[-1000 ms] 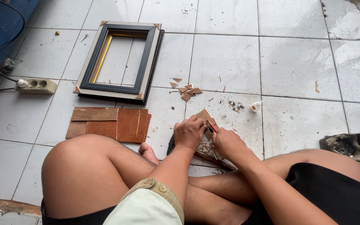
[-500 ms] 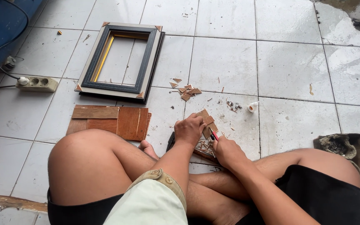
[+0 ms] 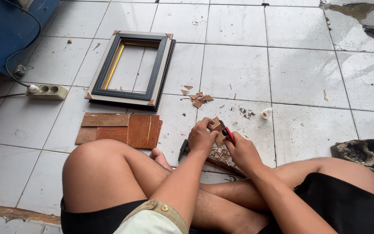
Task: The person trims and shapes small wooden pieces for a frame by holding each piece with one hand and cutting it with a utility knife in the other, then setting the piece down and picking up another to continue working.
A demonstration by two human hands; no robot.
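Soft, even daylight, bright. Pale floor tiles (image 3: pixel 239 69) show mild sheen, wet glare at top right. Shadows faint beneath the picture frame (image 3: pixel 130 69). Sharp overall; slight wide-angle bend at edges.

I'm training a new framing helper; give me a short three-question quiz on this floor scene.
1. True or false: the right hand holds a red-handled cutter.
2. What does the left hand hold down? A) a small brown wood piece B) the power strip C) the white cap
3. Fill in: the picture frame lies flat on the floor, beyond the ____ wooden sheets.

Key: 1 true; 2 A; 3 brown.
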